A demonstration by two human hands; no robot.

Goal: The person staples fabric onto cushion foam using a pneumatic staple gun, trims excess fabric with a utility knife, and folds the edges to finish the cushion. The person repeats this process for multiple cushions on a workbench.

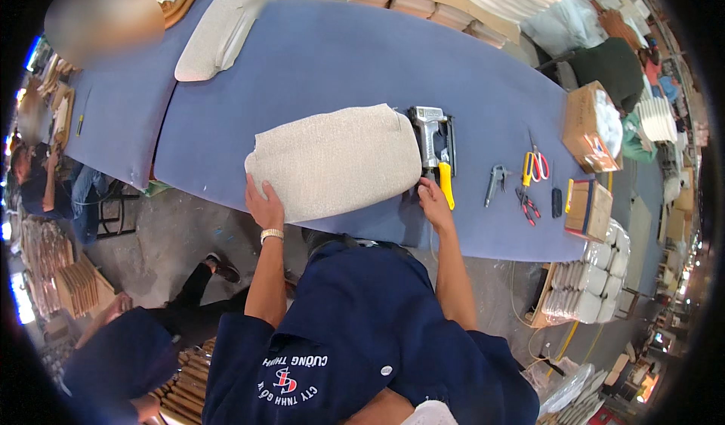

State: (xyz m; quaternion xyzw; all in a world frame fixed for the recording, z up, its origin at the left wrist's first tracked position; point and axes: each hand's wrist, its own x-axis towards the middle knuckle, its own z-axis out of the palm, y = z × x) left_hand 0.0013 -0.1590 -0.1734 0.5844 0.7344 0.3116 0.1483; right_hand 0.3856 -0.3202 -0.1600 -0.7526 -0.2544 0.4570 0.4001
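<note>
A beige fabric-covered seat pad [336, 164] lies on the blue-covered table at the near edge, straight in front of me. My left hand [265, 206] grips its near left corner, thumb on top and fingers along the side. At the near right corner, my right hand [433, 200] holds the pad's edge with its fingertips; part of the fingers is hidden. Just beyond that hand a silver staple gun [430, 134] with a yellow handle [445, 185] stands against the pad's right side.
Right of the staple gun lie a grey blow gun [495, 183], red-handled scissors [540, 166], pliers [527, 204] and a dark slim tool [556, 203]. Cardboard boxes [593, 126] sit at the table's right end. Another pad [219, 32] lies far left. A co-worker [124, 353] is at lower left.
</note>
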